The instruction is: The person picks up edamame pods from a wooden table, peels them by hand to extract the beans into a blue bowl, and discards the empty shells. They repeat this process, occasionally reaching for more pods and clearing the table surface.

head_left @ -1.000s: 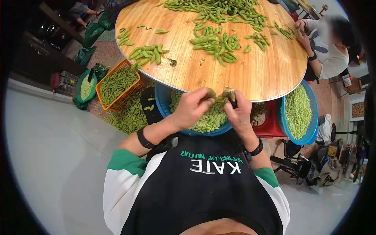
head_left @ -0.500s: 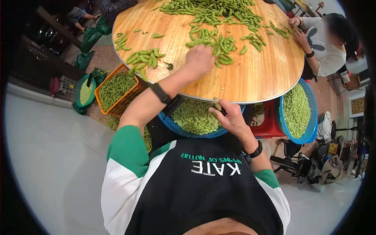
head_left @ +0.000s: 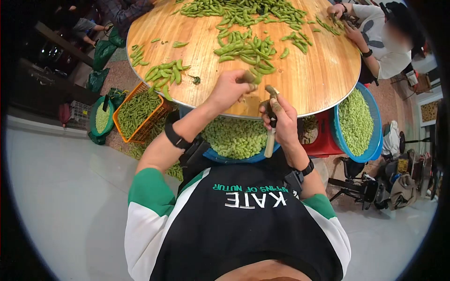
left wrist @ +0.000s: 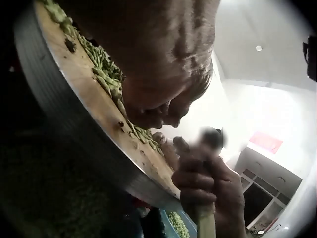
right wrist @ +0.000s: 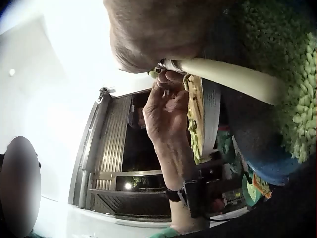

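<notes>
My left hand [head_left: 228,92] is over the table's near edge, pinching a green soybean pod [head_left: 256,79] between thumb and fingers. Close to its right, my right hand [head_left: 283,119] grips a tool with a pale, smooth handle [head_left: 270,144] that points down toward my body. In the right wrist view this handle [right wrist: 228,77] meets a metal collar; its working end is hidden by the hand. Dark coverings or stains show on the fingertips. Below both hands, a blue basin [head_left: 213,157] holds shelled green beans [head_left: 236,136].
Piles of pods [head_left: 248,49] lie on the round wooden table [head_left: 323,79]. An orange crate [head_left: 149,122] of pods stands at left, a second blue basin [head_left: 378,126] of beans at right, beside a red stool [head_left: 323,140]. Another person [head_left: 382,40] works at the table's right side.
My left hand first parted from the right and reached out to the pods on the table, then came back toward my right hand. My right hand has turned, bringing the pale handle into view.
</notes>
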The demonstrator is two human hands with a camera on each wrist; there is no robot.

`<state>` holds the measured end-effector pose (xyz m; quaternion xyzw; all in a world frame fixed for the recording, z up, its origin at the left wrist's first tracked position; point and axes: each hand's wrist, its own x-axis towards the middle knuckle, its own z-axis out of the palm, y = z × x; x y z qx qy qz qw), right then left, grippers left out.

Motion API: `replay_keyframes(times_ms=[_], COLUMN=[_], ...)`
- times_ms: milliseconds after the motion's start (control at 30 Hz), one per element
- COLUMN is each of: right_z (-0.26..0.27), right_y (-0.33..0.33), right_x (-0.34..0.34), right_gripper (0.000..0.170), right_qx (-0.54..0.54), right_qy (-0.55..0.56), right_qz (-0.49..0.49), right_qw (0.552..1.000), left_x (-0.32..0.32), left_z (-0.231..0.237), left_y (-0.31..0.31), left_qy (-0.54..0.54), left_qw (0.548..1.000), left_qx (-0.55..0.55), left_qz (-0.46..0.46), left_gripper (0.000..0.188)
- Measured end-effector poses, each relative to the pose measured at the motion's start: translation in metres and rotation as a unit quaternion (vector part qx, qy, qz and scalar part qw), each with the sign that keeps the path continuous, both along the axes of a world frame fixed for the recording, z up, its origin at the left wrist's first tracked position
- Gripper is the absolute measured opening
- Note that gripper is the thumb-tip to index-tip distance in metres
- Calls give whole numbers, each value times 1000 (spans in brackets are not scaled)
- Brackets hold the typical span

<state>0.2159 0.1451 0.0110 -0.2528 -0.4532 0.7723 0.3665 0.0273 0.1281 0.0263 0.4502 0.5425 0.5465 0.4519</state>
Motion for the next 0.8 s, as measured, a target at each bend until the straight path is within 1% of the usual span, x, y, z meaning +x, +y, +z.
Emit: replay_keyframes(times_ms=[67, 100, 133, 167, 200, 233, 267, 333, 367, 433, 567, 633, 667, 733, 800], right_z=[-4, -3, -4, -4, -4, -4, -4, -4, -5, -5, -6, -6, -6, -5, -5], right_y=[-2, -3, -3, -4, -5, -6, -7, -9, -9, -10, -11, -12, -12, -15, -18], right_x=[-1, -2, -2, -2, -2, -2, -2, -1, -1, -1, 0, -1, -1, -2, -5], right_gripper=[24, 24, 23, 23, 29, 35, 35, 37, 37, 39, 37, 34, 34, 30, 30], right_qx=[-10, -14, -18, -18, -31, -45, -46, -49, -51, -43, -39, -5, -5, 18, 35], right_qy=[-2, 10, 23, 22, 27, 32, 31, 57, 55, 37, 36, 28, 27, 15, 9], right_qz=[4, 33, 61, 62, 70, 78, 80, 89, 88, 81, 85, 73, 74, 51, 37], right_qw=[1000, 999, 998, 998, 997, 995, 995, 993, 993, 995, 995, 997, 997, 998, 999], left_x=[4, 5, 9, 14, 17, 13, 12, 13, 14, 15, 15, 17, 17, 19, 22], left_z=[-2, -1, 1, 4, 6, 6, 5, 3, 2, 1, -2, 0, -1, -3, -2], left_y=[-12, -18, -23, -27, -28, -29, -30, -31, -31, -32, -36, -37, -37, -38, -40], left_qy=[-110, -124, -125, -187, -247, -230, -231, -170, -172, -93, -75, -57, -58, -85, -84], left_qw=[992, 988, 988, 978, 964, 967, 967, 982, 982, 995, 996, 998, 998, 995, 995], left_qx=[-42, -57, -58, -60, -61, -69, -69, -59, -60, -26, -25, 10, 10, 47, 57], left_qz=[-53, -73, -73, -74, -74, -82, -81, -58, -58, -34, -34, -29, -27, -18, -19], left_gripper=[5, 8, 8, 9, 10, 14, 14, 11, 11, 9, 7, 6, 6, 5, 5])
